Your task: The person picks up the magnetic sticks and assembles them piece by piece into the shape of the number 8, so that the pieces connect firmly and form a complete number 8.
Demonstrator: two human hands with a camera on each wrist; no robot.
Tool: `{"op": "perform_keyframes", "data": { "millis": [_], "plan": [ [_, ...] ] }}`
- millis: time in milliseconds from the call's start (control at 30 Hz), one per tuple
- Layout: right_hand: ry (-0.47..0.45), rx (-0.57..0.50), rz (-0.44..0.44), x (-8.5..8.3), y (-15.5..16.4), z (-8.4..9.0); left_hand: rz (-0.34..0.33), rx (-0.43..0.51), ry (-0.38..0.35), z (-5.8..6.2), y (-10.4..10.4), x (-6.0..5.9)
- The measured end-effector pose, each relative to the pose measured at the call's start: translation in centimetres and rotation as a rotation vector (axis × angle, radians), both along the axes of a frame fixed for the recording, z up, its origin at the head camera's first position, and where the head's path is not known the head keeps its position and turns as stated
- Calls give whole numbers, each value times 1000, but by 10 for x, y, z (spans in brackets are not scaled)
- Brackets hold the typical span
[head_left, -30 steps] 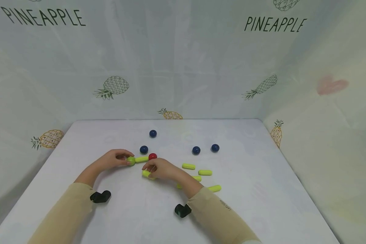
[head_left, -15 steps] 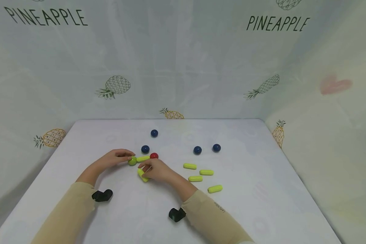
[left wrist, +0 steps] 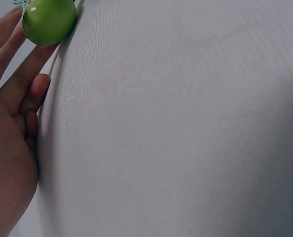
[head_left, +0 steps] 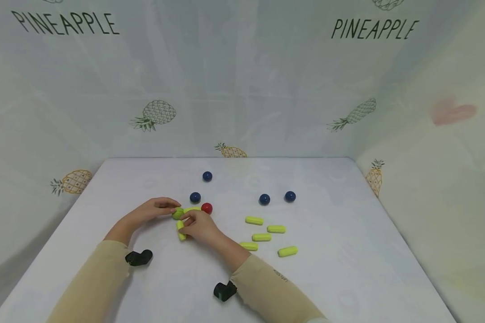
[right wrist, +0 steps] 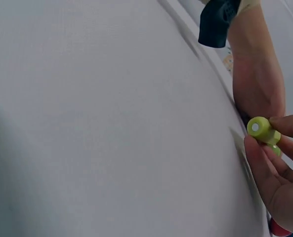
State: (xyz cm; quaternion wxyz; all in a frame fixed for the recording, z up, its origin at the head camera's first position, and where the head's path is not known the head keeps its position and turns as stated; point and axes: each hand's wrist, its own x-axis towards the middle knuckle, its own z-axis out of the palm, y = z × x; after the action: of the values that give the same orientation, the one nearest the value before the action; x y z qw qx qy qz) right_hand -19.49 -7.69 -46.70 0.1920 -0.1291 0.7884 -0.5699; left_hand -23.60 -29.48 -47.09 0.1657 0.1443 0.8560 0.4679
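On the white table [head_left: 347, 269], near its middle left, both hands work at one small assembly.

Left hand [head_left: 153, 210]: fingers lie along a green ball [head_left: 178, 213] and steady it from the left; the left wrist view shows the ball [left wrist: 49, 20] at the fingertips, touched rather than wrapped, fingers nearly straight.

Right hand [head_left: 200, 225]: pinches a yellow-green rod [head_left: 180, 230] between thumb and fingers, the rod running from just below the green ball toward the person. In the right wrist view its round end [right wrist: 258, 128] faces the camera. Whether the far end already touches the ball cannot be told; the fingers hide the joint.

Joined piece: a second yellow-green rod [head_left: 192, 209] lies between the green ball and a red ball [head_left: 206, 208], seemingly touching both.

Loose balls, dark blue: one [head_left: 195, 197] just behind the joined rod, one farther back [head_left: 207, 176], two side by side to the right [head_left: 264, 199] [head_left: 290, 196].

Loose rods, yellow-green, right of the hands: four lying flat and apart [head_left: 254, 220] [head_left: 276, 229] [head_left: 261, 237] [head_left: 288, 251], a fifth [head_left: 248, 246] beside the right forearm.

Wrists: a black camera mount on each, left [head_left: 138, 257] and right [head_left: 225, 290], below beige sleeves.
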Motion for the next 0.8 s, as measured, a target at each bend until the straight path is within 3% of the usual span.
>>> {"op": "perform_keyframes", "data": {
  "millis": [233, 533, 800],
  "plan": [
    [-88, -104, -64, 3, -10, -3, -20, 4, 23, -6, -1, -2],
    [-88, -142, -140, 4, -17, -3, -9, -19, 39, -5, 1, -1],
    [-77, -165, -150, 2, -21, -7, 5, -30, 35, -3, 1, 0]
  ]
}}
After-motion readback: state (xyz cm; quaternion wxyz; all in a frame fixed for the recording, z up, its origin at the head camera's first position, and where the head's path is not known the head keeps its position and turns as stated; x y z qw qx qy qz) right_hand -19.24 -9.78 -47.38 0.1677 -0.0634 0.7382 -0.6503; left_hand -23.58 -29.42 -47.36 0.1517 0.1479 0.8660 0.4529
